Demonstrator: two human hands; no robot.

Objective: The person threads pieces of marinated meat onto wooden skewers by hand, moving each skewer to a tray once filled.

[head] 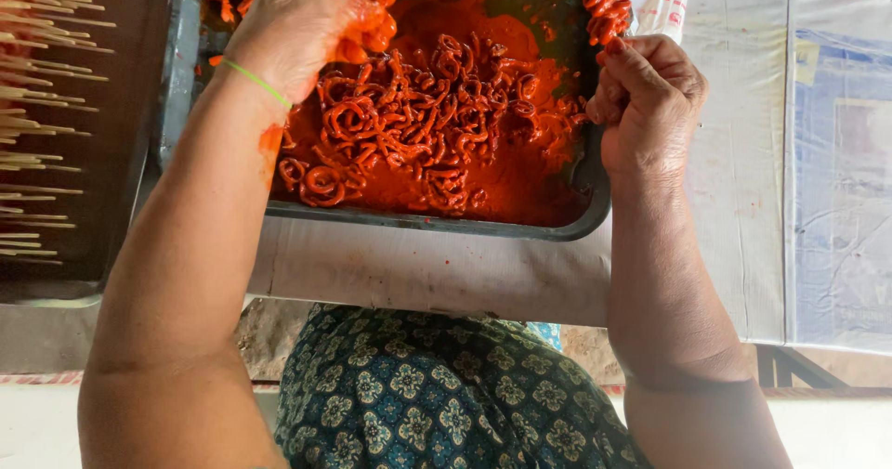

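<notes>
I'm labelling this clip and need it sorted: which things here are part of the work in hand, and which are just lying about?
In use:
left hand
right hand
red-coated curled strips
dark tray
loaded skewer

Lying about:
bare bamboo skewers
printed sheets

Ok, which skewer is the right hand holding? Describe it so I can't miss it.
Start at the dark tray of red marinade. At its far right corner, the right hand grips a skewer already threaded with red curled pieces, unlike the bare sticks left of the tray.

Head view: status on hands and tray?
Left hand closed on red-coated curled pieces. Right hand fisted at the dark metal tray rim, holding a loaded skewer. Bare wooden skewers stacked left, clear.
</notes>
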